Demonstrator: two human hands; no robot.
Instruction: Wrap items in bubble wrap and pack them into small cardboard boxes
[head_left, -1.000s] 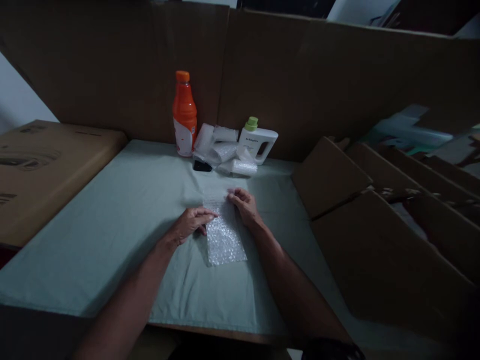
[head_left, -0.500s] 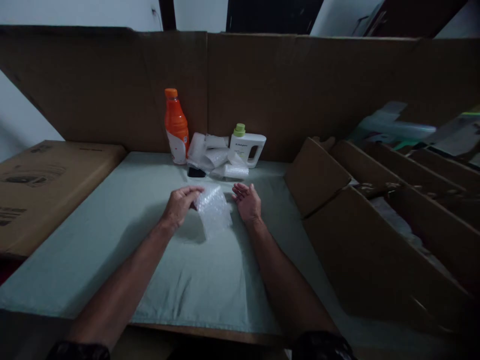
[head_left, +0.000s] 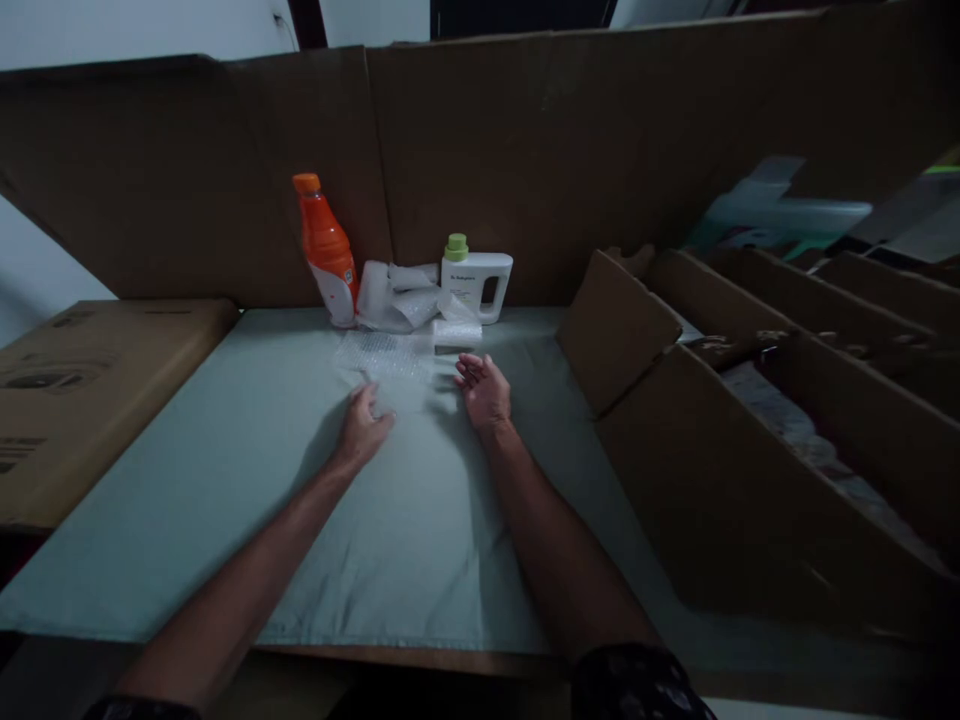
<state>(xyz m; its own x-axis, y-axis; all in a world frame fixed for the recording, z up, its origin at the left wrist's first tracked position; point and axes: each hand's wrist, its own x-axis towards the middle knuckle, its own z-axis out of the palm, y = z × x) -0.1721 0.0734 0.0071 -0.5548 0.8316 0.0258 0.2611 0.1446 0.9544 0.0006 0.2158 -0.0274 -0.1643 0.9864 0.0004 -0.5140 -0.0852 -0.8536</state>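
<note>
A flat piece of bubble wrap (head_left: 382, 354) lies on the pale green cloth (head_left: 420, 520), just beyond my left hand (head_left: 364, 425). That hand holds nothing; thumb and fingers are apart. Palm turned up and inward, my right hand (head_left: 486, 390) is empty with loosely curled fingers. Past its fingertips sits a bubble-wrapped bundle (head_left: 457, 333). Several more crumpled bubble-wrap bundles (head_left: 401, 300) rest between an orange bottle (head_left: 328, 255) with a white label and a white jug (head_left: 476, 285) with a green cap.
A cardboard panel (head_left: 570, 150) rises along the back of the table. At left lies a flat cardboard box (head_left: 112, 380) with printing. Open, divided cardboard boxes (head_left: 675, 470) stand on the right, with a translucent teal object (head_left: 780, 215) behind them.
My left hand has let go of the bubble wrap, which now lies flat farther back on the cloth. The dark object beside the bundles no longer shows. The view has shifted slightly.
</note>
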